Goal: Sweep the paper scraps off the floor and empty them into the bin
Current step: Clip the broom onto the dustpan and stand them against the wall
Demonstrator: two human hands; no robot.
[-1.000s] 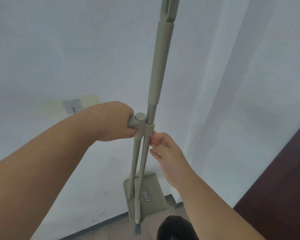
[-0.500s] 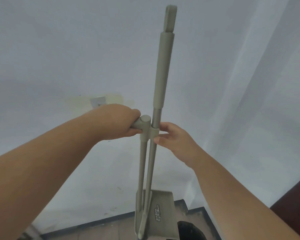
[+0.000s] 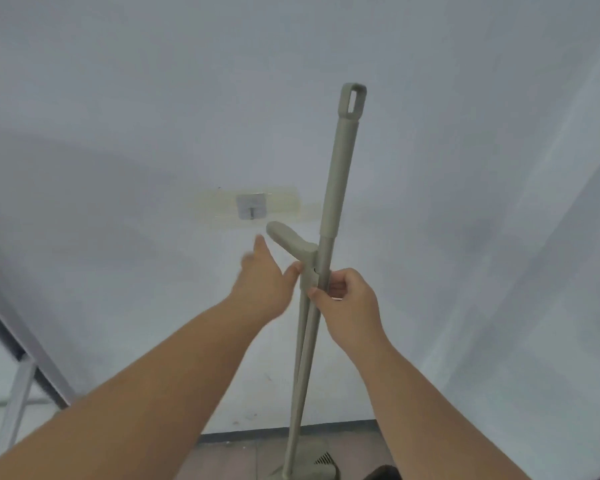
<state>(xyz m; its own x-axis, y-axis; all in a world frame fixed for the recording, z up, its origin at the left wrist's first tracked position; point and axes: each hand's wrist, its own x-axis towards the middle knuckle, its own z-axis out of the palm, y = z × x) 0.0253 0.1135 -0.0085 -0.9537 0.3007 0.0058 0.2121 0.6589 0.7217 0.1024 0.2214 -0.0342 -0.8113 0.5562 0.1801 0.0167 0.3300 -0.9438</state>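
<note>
We pinch the broom pole (image 3: 333, 188) with our right hand (image 3: 347, 303) beside the clip to steady it. Our left hand (image 3: 262, 282), fingers loose and empty, hovers near the dustpan handle (image 3: 288, 239). The dustpan (image 3: 317, 460) rests on the floor.

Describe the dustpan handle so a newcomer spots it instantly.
Start at the white wall with its small hook plate. Just below and right of it, two grey-green poles stand clipped together. The dustpan handle is the shorter one's angled grip, beside the taller broom handle.
</note>
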